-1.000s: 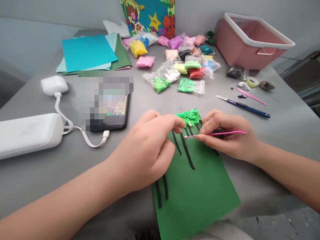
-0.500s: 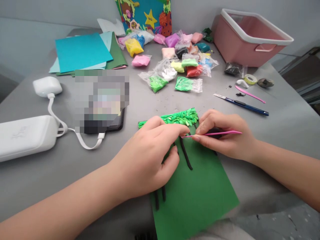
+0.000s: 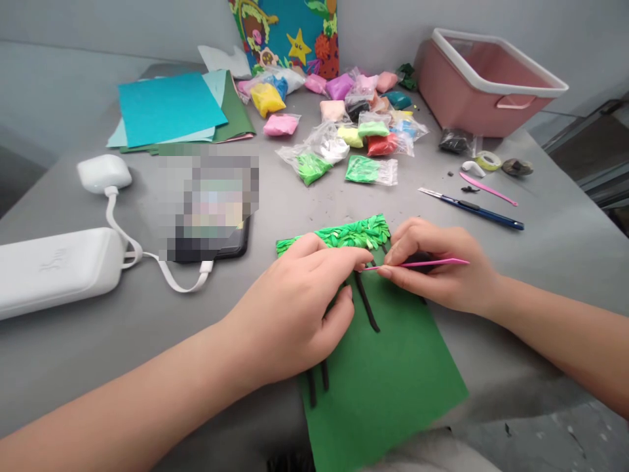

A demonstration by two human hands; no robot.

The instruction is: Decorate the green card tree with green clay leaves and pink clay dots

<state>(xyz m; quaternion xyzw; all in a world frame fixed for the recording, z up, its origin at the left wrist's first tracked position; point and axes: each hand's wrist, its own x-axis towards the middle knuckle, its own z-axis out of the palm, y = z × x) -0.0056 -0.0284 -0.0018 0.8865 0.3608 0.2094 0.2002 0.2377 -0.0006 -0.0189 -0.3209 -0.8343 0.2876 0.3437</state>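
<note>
A green sheet [image 3: 388,387] lies at an angle before me, its far edge covered with bright green clay leaves [image 3: 354,233]. Several thin black clay strips [image 3: 367,305] run down from the leaves; some are partly under my left hand. My left hand [image 3: 304,301] rests on the sheet, thumb and index finger apart, with the index fingertip close to the tool's tip. Between thumb and fingers, my right hand [image 3: 437,265] pinches a slim pink clay tool [image 3: 445,262], whose tip points left to the top of a black strip. Something dark [image 3: 417,259] shows under the right palm, partly hidden.
Bagged coloured clay [image 3: 371,169] spreads across the back, beside a pink bin [image 3: 486,98]. At right lie a craft knife [image 3: 484,211], a second pink tool [image 3: 489,189] and tape [image 3: 489,160]. A phone [image 3: 230,246], white power bank [image 3: 59,269] and coloured sheets [image 3: 170,108] occupy the left.
The camera view has shifted slightly. Both hands keep nearly the same pose, and the pink tool's tip stays by the left index finger at the black strip.
</note>
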